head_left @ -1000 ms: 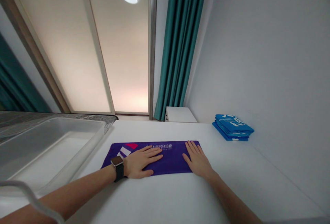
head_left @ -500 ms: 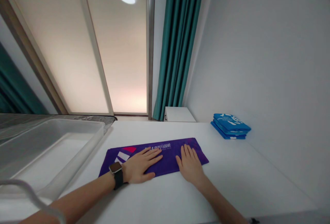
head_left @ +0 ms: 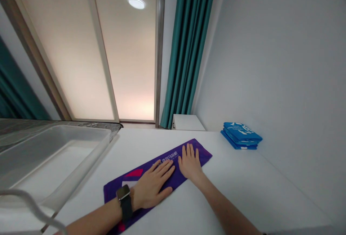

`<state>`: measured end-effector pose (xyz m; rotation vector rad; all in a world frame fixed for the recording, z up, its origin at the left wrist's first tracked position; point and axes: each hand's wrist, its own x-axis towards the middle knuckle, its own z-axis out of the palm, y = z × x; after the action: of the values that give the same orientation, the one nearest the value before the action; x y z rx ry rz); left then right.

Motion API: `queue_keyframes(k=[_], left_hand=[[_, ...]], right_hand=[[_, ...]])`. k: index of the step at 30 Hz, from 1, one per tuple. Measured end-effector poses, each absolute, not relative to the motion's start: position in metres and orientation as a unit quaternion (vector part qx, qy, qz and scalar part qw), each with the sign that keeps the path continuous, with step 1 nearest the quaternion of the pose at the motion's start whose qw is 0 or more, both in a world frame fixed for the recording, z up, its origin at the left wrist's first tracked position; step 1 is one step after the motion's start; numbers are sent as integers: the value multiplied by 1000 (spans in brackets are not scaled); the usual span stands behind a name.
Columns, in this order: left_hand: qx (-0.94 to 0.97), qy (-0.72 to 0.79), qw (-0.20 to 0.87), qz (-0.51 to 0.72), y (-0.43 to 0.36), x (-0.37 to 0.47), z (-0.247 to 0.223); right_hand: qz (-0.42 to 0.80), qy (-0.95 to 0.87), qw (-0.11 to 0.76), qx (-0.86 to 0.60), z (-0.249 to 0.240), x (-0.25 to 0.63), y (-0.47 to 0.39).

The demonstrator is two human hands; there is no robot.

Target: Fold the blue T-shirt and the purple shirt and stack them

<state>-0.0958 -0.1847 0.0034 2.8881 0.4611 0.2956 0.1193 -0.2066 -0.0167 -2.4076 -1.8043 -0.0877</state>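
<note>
A purple folded bag or cloth [head_left: 178,178] with white lettering and red and white shapes lies flat on the white table [head_left: 216,199], slanting up to the right. Across its middle rests my left hand [head_left: 154,184], palm down with fingers stretched out; a dark watch [head_left: 124,197] is on that wrist. My right hand [head_left: 190,163] presses flat near its far right end, fingers spread. Part of the printing is hidden under the left hand and forearm.
At the left stands a translucent plastic bin [head_left: 100,148], with a pale curved cable or bar [head_left: 29,200] in front. A stack of folded blue items [head_left: 242,136] sits by the wall at the right. Behind the table is a small white cabinet [head_left: 187,122].
The purple piece has turned on the table: its left end has come nearer to me and its right end has moved away. Both hands stayed flat on it and shifted along.
</note>
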Motion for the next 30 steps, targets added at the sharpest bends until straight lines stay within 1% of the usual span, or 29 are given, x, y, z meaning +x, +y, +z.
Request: queue_keyframes(k=[2,5,8,13,18,21,23,26,30], left_hand=[[985,97,115,79,-172,-108,16],[986,81,132,61,-157,-126,22],[984,112,128,56,-157,-135,12],[972,182,103,105,-175,-128,-12],[961,229,79,136,-186,-116,-23],[956,248,63,143,-190,-112,-25],[957,250,57,138,-190,-111,-23],[962,235,62,125,-184,-117,-15],[966,220,73,113,-172,-134,-5]], right_hand=[[-7,-597,66,-800,-21,115,-207],[7,-603,62,-795,-25,117,-204],[5,-626,59,-778,-25,124,-197],[-5,-683,54,-729,-23,138,-180],[-9,-720,49,-692,-15,141,-171],[-21,-685,70,-725,-10,126,-174],[-2,-650,82,-756,-10,112,-178],[31,-633,80,-769,-13,96,-183],[23,-640,77,-764,-21,93,-180]])
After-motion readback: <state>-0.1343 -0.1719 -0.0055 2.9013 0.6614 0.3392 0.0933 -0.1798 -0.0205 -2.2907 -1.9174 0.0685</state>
